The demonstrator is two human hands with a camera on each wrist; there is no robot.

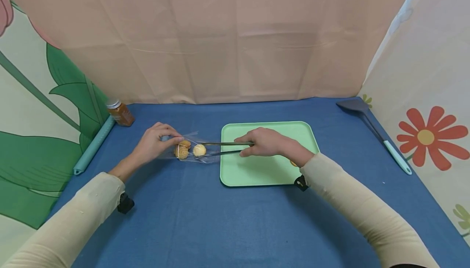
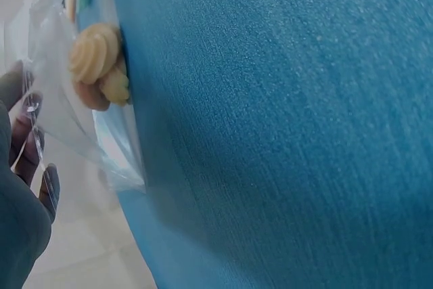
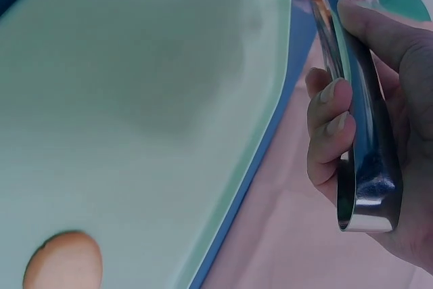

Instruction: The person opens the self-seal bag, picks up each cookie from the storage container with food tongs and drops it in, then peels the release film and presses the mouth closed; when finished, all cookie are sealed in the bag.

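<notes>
Your left hand pinches the film of a clear bag between thumb and fingers, at the side away from the tray. The hold appears meant to steady the bag and stand its wall off the contents.

Your right hand grips a pair of metal tongs, the thumb on one arm and fingers curled on the other, the bent end near the palm. This grip seems chosen so that squeezing governs the tips. The tongs reach left, over the tray edge, and their tips appear to lie within the bag.

Contents: browned cookies sit together near your left fingertips; overlap prevents an exact count. A pale round cookie lies just beside them, between the tong arms as seen from the head. Contact with the tips cannot be confirmed.

The green tray lies flat on the blue cloth, just right of the bag, presumably to keep the reach short. One more cookie rests on it, largely masked by your right wrist in the head view.

A jar and a spatula stand well apart, at the far left and right.
</notes>
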